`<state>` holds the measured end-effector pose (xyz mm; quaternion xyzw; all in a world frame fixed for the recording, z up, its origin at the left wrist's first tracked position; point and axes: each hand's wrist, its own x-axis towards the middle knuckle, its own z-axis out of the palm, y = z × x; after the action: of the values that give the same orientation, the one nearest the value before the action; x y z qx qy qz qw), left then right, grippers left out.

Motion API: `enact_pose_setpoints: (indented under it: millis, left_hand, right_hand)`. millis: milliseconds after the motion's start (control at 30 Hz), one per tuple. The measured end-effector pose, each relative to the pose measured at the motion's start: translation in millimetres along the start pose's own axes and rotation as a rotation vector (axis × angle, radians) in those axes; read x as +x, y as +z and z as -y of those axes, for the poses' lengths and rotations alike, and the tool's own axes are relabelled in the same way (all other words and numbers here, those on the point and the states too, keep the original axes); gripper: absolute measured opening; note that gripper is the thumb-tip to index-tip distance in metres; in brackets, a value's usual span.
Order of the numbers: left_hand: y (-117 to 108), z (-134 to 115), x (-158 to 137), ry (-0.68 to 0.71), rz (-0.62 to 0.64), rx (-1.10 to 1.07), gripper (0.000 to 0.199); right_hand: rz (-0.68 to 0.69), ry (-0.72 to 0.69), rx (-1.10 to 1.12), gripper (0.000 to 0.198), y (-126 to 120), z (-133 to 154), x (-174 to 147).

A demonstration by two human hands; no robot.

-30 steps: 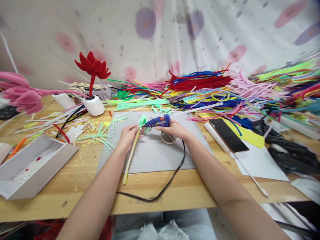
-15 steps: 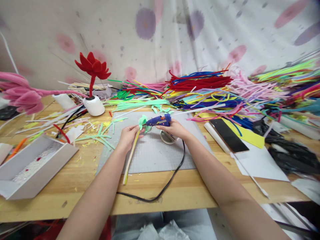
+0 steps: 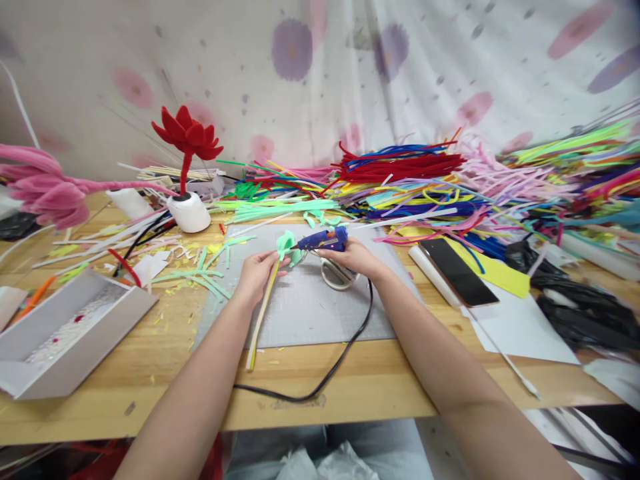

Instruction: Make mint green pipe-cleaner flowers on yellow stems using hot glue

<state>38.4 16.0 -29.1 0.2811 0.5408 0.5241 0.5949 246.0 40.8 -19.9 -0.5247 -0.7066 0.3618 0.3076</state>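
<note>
Over the grey cutting mat point(image 3: 310, 313), my left hand point(image 3: 257, 275) is closed round the stem of a mint-green pipe-cleaner flower point(image 3: 285, 244). Its pale yellow and white stem point(image 3: 265, 317) slants down toward the mat's front edge. My right hand point(image 3: 354, 257) grips a blue glue gun point(image 3: 323, 239), whose nozzle points left at the flower head; whether it touches cannot be made out. From the gun a black cord point(image 3: 345, 360) loops down to the table's front. Scissors point(image 3: 339, 273) lie on the mat under my right hand, partly hidden by it.
Mint-green pipe-cleaner pieces point(image 3: 200, 275) lie left of the mat, near a grey box point(image 3: 100, 340) of white beads. A red flower point(image 3: 186, 133) stands in a white pot point(image 3: 189, 212). Heaped pipe cleaners point(image 3: 400, 173) line the back. A phone point(image 3: 457, 272) lies at right.
The glue gun in my right hand has shifted slightly right and up, its nozzle backing off a little from the flower. More of the scissors shows. My left hand stays in place.
</note>
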Motion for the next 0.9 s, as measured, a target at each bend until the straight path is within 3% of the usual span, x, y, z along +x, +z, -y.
enact_pose_setpoints:
  millis: [267, 633, 800, 900]
  left_hand:
    - [1, -1, -1, -0.005, -0.003, 0.016, 0.008]
    - [-1, 0, 0, -0.017, 0.018, -0.018, 0.006]
    - [-7, -4, 3, -0.085, 0.074, -0.082, 0.01]
    - [-11, -6, 6, -0.112, 0.086, -0.138, 0.012]
  right_hand:
    - [-0.014, -0.003, 0.009, 0.037, -5, -9, 4]
    - [-0.096, 0.137, 0.079, 0.039, -18, -5, -2]
    - [-0.259, 0.13, 0.263, 0.04, -38, -28, -3]
    - [-0.403, 0.187, 0.241, 0.04, -54, -43, -12]
